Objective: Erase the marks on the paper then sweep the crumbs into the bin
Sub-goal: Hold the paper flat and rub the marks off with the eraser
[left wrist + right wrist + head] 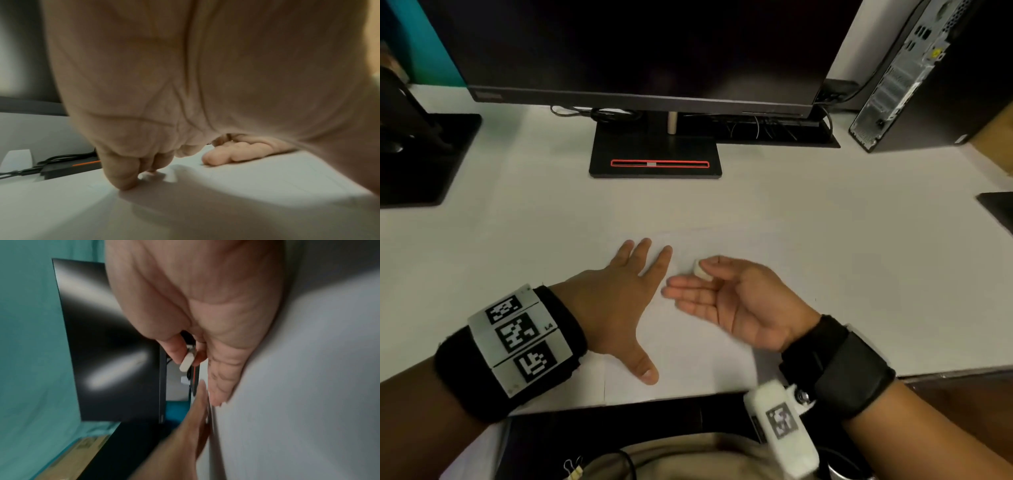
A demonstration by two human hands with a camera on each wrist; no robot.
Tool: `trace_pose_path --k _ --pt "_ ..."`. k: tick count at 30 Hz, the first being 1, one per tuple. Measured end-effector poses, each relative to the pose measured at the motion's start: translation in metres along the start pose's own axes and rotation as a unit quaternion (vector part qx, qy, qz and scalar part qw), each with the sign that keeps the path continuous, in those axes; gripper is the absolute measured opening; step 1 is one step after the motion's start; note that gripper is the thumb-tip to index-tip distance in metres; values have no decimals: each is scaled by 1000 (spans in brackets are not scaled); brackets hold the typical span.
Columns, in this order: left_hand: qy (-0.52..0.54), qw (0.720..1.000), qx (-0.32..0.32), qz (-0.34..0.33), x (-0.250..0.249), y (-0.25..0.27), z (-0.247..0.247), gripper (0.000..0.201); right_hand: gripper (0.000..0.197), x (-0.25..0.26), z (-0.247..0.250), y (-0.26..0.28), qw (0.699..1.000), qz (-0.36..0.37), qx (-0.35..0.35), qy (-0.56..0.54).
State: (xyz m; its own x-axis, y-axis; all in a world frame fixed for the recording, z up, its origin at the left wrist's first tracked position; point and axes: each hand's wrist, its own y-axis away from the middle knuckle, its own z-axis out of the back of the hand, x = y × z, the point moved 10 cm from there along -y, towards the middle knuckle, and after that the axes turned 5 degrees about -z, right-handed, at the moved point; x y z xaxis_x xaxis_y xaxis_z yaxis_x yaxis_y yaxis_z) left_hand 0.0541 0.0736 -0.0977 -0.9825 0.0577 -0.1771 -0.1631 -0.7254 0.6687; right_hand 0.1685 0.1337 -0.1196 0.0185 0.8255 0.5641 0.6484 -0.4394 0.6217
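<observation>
From the head view, the left hand [616, 301] lies palm-down and flat on the sheet of paper [688, 363] near the front edge of the white desk [859, 257], fingers straight and spread, thumb stretched toward the person. Just beside it, the right hand [736, 301] is turned on its edge with the palm facing left, and it pinches a small white eraser [702, 270] between thumb and forefinger – the other fingers reach out loosely toward the left hand's forefinger. The paper is pale against the desk, and no marks or crumbs can be made out on it at this blur. Behind the hands stands a dark monitor [647, 48] on a black base with a red-rimmed slot [659, 164], and a computer tower [928, 75] stands at the far right. In the left wrist view, the palm of the left hand [185, 81] fills most of the frame, its fingertips [125, 183] pressing down on the white surface, with the right hand's fingers [226, 153] lying close behind. In the right wrist view – tipped sideways – the eraser [186, 362] sits gripped between the thumb and forefinger of the right hand [205, 321], with the left hand's fingers [197, 410] close alongside and the monitor [115, 345] beyond.
</observation>
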Motion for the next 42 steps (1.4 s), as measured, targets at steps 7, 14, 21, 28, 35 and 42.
trace_pose_path --k 7,14,21,28,35,42 --pt "-2 1000 3 0 2 3 -2 165 14 107 104 26 926 254 -197 -199" --pt "-12 1000 12 1 7 5 -4 166 8 18 33 27 999 29 -13 -30" --pt "-7 1000 15 7 11 10 -5 164 14 83 119 42 948 193 -161 -193" --pt "-8 1000 18 9 15 11 -6 165 11 -10 27 51 1000 7 21 -10" --pt "-5 1000 18 8 14 13 -6 164 17 69 112 55 961 155 -137 -184" --pt "-11 1000 24 13 17 13 -6 164 20 16 42 55 997 56 9 -53"
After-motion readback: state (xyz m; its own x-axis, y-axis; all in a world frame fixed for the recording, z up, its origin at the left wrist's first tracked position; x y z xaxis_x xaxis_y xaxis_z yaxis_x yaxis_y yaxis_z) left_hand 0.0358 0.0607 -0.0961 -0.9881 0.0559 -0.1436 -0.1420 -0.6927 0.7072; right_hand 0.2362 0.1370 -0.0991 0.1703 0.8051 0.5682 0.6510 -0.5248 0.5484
